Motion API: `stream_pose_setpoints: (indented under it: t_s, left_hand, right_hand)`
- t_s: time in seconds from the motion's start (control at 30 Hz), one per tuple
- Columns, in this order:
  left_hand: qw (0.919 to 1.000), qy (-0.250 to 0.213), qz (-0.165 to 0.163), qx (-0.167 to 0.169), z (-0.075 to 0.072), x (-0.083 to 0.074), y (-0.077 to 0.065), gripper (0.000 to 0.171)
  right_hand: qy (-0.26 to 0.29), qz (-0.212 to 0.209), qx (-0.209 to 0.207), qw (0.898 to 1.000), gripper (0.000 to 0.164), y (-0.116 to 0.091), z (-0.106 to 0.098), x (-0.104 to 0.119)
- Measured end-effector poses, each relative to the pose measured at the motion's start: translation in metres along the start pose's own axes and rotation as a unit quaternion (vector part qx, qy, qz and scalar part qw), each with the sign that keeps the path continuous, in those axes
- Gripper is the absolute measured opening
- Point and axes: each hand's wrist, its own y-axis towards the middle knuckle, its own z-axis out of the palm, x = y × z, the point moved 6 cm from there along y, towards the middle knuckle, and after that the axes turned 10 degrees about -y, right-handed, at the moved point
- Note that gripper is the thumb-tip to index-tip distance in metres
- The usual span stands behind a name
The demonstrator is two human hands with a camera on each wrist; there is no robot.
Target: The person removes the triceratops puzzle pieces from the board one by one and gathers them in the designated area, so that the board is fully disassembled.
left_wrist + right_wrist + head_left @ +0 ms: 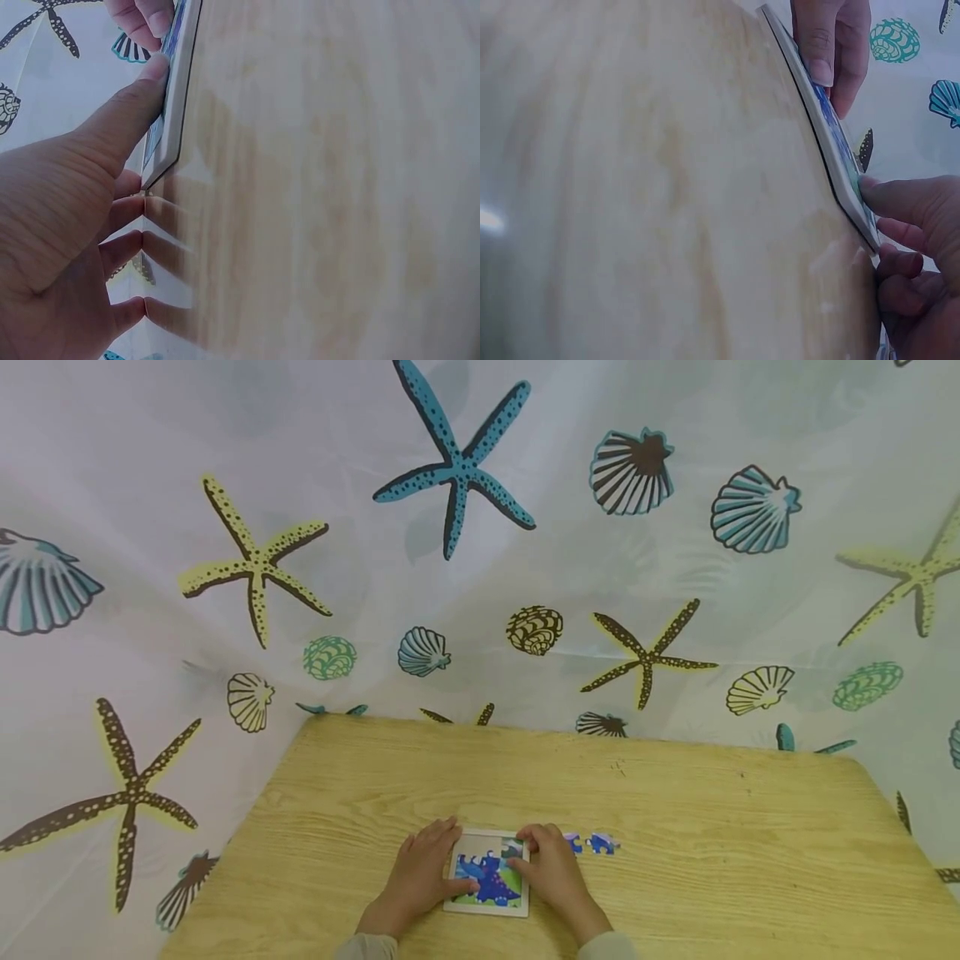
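A jigsaw puzzle point(491, 889) with a blue dinosaur picture lies in a pale square frame point(487, 910) on the table. Bare backing shows at its upper left. My left hand point(422, 872) rests at the left side, thumb on the picture and the other fingers spread, tips on the tabletop, in the left wrist view. Across from it, my right hand point(553, 870) grips the right edge. Its thumb point(896, 199) presses the picture's surface, while the other fingers curl outside the frame. A grey-green piece point(512, 847) shows at the upper right corner, by the right thumb.
Two loose puzzle pieces, one of them a blue and purple piece point(602, 843), lie right of the frame, one partly behind my right hand. The wooden table point(712, 860) extends to a white curtain point(525, 568) printed with starfish and shells at its back and sides.
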Motion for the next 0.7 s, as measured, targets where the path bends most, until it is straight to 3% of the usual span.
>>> stream_pose_setpoints:
  t_s: [0.37,0.7]
  left_hand:
    - [1.0,-0.009,-0.002,0.001,-0.003,-0.004,-0.0006,0.083]
    - [0.9998,-0.013,-0.007,0.008,-0.003,-0.0043,-0.001,0.084]
  right_hand:
    - [0.011,0.012,0.021,1.0,0.029,0.001,-0.0037,0.0043]
    - [0.019,0.017,0.009,1.0,0.033,-0.0009,-0.001,0.0027]
